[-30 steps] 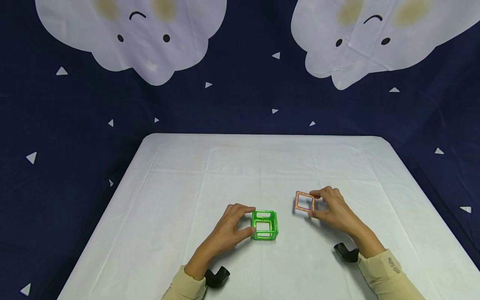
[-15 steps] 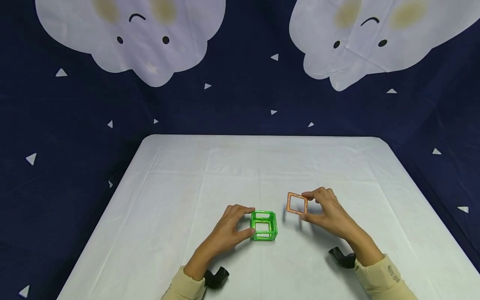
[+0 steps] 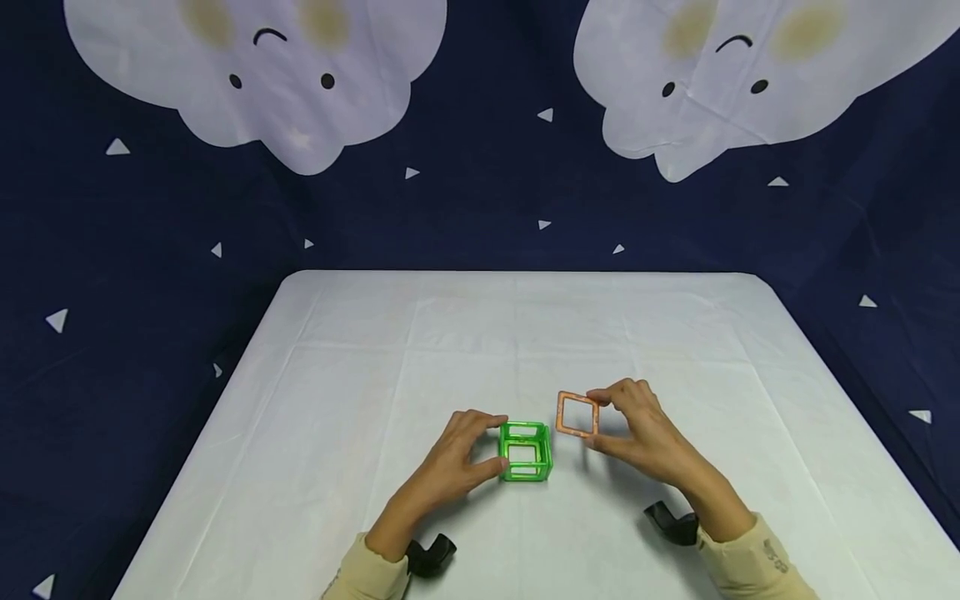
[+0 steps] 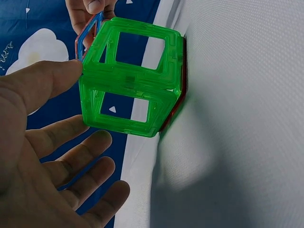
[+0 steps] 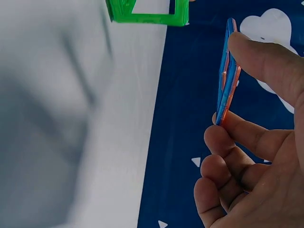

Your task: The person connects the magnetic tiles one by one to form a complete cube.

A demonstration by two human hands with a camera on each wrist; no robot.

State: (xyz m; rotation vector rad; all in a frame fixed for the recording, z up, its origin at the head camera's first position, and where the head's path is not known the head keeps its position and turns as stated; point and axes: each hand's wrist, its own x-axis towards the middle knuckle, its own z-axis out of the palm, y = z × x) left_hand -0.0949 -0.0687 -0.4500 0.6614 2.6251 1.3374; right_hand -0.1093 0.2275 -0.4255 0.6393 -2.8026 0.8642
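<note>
A cube of green square magnetic tiles (image 3: 526, 464) stands on the white table. My left hand (image 3: 453, 460) pinches its left side between thumb and index finger; the left wrist view shows the remaining fingers extended beside the green cube (image 4: 130, 78). A dark red layer (image 4: 184, 69) lies under the cube there. To the cube's right, my right hand (image 3: 645, 429) holds a thin square magnetic tile frame (image 3: 573, 432) by its right corners, above the table. It looks orange from the head; in the right wrist view the tile frame (image 5: 230, 85) shows blue along one side and orange along the other.
The white-covered table (image 3: 420, 333) reaches back to a dark blue cloth (image 3: 480, 217) printed with clouds and small triangles. A black camera mount (image 3: 431, 556) sits at the left wrist, another black mount (image 3: 672, 525) at the right.
My right hand has carried the orange tile frame leftward and slightly nearer to me, closer to the green cube. The left hand and the cube have stayed in place.
</note>
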